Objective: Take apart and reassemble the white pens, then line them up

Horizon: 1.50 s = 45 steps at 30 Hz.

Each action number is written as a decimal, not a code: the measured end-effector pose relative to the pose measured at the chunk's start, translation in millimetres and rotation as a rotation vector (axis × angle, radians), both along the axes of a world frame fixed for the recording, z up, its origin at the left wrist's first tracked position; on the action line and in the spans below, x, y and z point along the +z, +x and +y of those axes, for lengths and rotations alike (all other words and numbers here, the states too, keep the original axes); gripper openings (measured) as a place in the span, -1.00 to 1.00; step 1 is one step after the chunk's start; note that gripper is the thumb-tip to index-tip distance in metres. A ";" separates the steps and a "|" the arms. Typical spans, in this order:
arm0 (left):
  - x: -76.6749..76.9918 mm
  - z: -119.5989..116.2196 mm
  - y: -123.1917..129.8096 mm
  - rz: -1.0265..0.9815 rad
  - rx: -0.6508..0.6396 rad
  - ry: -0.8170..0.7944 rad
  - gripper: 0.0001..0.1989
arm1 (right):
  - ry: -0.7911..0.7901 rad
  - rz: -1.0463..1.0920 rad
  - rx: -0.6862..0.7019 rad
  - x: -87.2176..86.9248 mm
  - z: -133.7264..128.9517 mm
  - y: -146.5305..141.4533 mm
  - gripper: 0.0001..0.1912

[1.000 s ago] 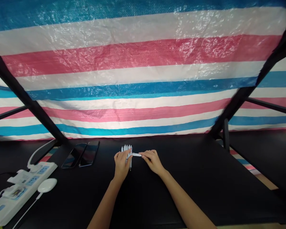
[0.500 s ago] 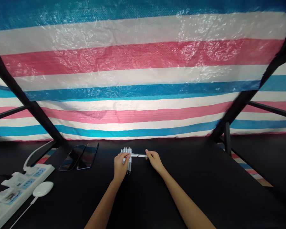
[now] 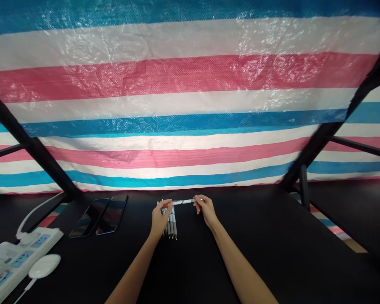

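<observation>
White slim pen [image 3: 184,202] shifts to far end of grey-tipped pen row [image 3: 171,227], crosswise; left hand [image 3: 160,220], right hand [image 3: 206,210] pinch it closed above black surface [image 3: 240,261].

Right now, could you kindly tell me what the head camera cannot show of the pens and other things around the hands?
All in the head view:
- Row of pens: the left hand covers their upper ends, so they cannot be counted.
- Held pen: any printing on it is too small to read.
- Power strip: its far end is cut off by the left edge.
- Phones: glare on the dark glass hides whether the screens are lit.
</observation>
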<state>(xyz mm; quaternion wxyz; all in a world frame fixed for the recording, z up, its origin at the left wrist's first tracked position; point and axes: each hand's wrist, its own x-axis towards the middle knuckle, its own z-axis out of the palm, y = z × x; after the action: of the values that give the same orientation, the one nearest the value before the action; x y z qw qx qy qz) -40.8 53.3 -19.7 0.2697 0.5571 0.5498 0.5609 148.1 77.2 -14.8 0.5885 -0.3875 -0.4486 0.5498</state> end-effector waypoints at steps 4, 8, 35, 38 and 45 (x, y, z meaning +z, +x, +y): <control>0.2 -3.9 0.7 -0.003 -0.009 0.009 -0.69 | -0.015 0.011 0.021 -0.7 0.5 0.6 -0.62; 0.1 -7.0 1.4 0.049 -0.032 0.041 -0.71 | -0.058 0.034 0.025 -3.2 1.0 2.2 -0.60; -0.8 -9.4 2.1 0.434 0.240 0.034 -0.66 | -0.007 -0.045 0.148 -4.9 -6.0 -4.0 -0.63; 1.0 -9.9 1.7 0.406 0.242 0.036 -0.65 | 0.015 -0.040 0.157 -4.3 -5.9 -3.3 -0.55; 3.7 -11.9 1.2 0.403 0.226 0.040 -0.64 | -0.027 -0.080 0.050 -5.5 -4.1 -4.9 -0.55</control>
<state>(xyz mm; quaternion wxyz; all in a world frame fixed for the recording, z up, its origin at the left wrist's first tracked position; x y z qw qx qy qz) -39.6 41.4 -16.0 0.0790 0.5980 0.6401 0.4758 143.2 73.1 -20.3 0.5509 -0.4061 -0.4737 0.5542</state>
